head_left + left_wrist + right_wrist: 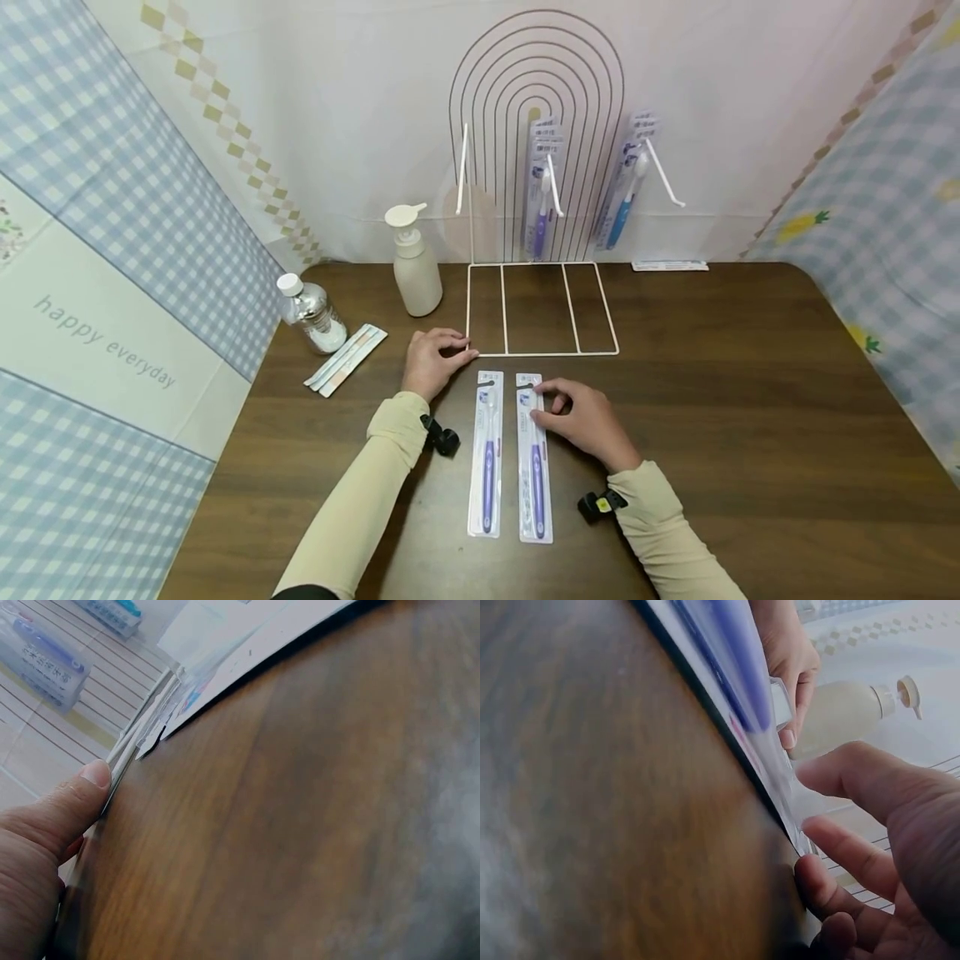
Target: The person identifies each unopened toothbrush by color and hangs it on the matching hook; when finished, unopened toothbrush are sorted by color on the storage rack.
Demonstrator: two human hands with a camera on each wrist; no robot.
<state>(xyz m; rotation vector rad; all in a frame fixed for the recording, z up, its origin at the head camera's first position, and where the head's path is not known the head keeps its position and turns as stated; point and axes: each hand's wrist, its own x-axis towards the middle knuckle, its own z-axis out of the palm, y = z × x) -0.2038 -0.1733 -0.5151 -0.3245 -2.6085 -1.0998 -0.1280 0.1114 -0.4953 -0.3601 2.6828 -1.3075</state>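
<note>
At the front left corner of a white wire rack (pixel 543 356), my left hand (pixel 431 362) pinches the wire between thumb and fingers. In the left wrist view its thumb (pixel 82 795) lies against the wire. Two packaged purple toothbrushes lie side by side on the table: a left toothbrush (pixel 488 483) and a right toothbrush (pixel 537 487). My right hand (pixel 585 417) reaches over the right one, its thumb and forefinger loosely bent at the upper part of the pack. The right wrist view shows those fingertips right at the clear blister, with the other fingers beside its edge.
Packaged toothbrushes hang on the rack's middle hook (pixel 542 200) and right hook (pixel 626 192); the left hook (pixel 462 171) is bare. A pump bottle (pixel 417 279), a clear white-capped bottle (pixel 318 317) and slim packets (pixel 347 360) stand or lie at left. Another slim packet (pixel 670 267) lies by the back cloth.
</note>
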